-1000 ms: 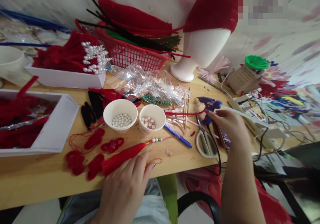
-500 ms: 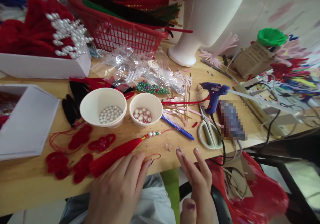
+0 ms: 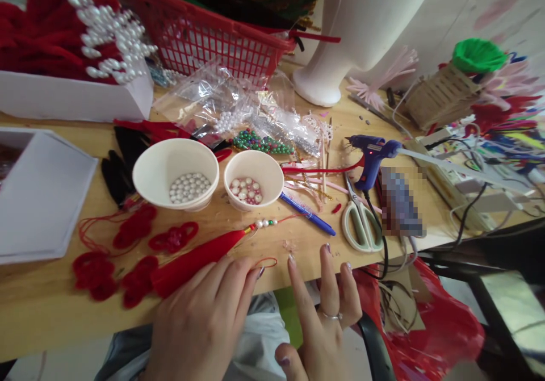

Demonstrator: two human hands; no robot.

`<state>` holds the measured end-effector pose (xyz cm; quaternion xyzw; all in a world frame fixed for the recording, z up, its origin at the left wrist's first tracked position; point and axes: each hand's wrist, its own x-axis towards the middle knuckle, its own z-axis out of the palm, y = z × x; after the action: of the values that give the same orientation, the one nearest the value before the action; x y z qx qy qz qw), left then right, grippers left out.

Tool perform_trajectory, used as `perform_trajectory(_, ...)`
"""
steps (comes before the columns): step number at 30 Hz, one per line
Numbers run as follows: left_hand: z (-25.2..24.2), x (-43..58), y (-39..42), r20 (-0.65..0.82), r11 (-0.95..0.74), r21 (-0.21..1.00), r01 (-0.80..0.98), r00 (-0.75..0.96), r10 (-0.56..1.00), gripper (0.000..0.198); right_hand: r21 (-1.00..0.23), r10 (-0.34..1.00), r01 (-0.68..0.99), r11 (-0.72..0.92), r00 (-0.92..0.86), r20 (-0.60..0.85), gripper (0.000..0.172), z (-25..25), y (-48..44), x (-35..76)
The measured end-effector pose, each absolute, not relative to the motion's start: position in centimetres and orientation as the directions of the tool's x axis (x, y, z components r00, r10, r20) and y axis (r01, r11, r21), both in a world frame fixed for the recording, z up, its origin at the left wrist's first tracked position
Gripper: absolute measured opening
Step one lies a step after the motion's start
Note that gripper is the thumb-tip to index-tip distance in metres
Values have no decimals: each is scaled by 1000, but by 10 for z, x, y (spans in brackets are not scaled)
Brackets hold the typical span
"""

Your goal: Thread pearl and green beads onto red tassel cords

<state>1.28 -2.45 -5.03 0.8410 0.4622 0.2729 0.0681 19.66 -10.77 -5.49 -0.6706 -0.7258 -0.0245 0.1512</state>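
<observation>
My left hand [image 3: 208,313] is closed at the table's front edge, with a thin red cord [image 3: 269,263] looping out past its fingertips. Just beyond it lies a red tassel [image 3: 200,256], its lower end beside my knuckles. White and green beads [image 3: 266,222] sit on a cord at the tassel's gold-bound top. My right hand [image 3: 321,324] hovers over the edge with its fingers spread, a ring on one finger and nothing in its grasp. Near its fingertips is a small pale pink cluster [image 3: 289,246], too small to make out.
Behind the tassel stand a cup of white beads [image 3: 147,171] and a smaller cup [image 3: 253,162]. A blue pen [image 3: 309,213], scissors [image 3: 361,227] and a purple glue gun [image 3: 371,162] lie to the right. Red fuzzy flower shapes [image 3: 93,276] rest at left.
My right hand has turned and spread its fingers, its index finger shifting left. My left hand keeps its hold on the cord. The view has tilted slightly downward.
</observation>
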Motion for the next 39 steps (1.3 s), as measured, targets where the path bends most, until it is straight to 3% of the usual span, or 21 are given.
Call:
perform_trajectory(15,-48,14,-24,384,-564,379,734,430,817,6,-61,968,985,162,-147,202,83,-61,-107,188)
perform_trajectory(28,-47,13,-25,346,-554,389,736,440,829,8,-118,967,985,126,-96,238,83,-55,-97,182)
perform_trajectory(32,-48,13,-25,321,-544,403,736,443,837,7,-183,899,983,27,56,434,62,-40,-107,187)
perform_trajectory(35,-48,13,-26,328,-533,394,749,427,843,6,-311,742,950,-36,235,628,41,-30,-106,195)
perform_trajectory(37,-49,13,-26,345,-537,386,750,422,838,9,-414,645,910,-1,317,695,30,-29,-98,201)
perform_trajectory(39,-50,12,-26,356,-545,380,748,425,832,10,-454,636,887,78,306,708,17,-30,-88,205)
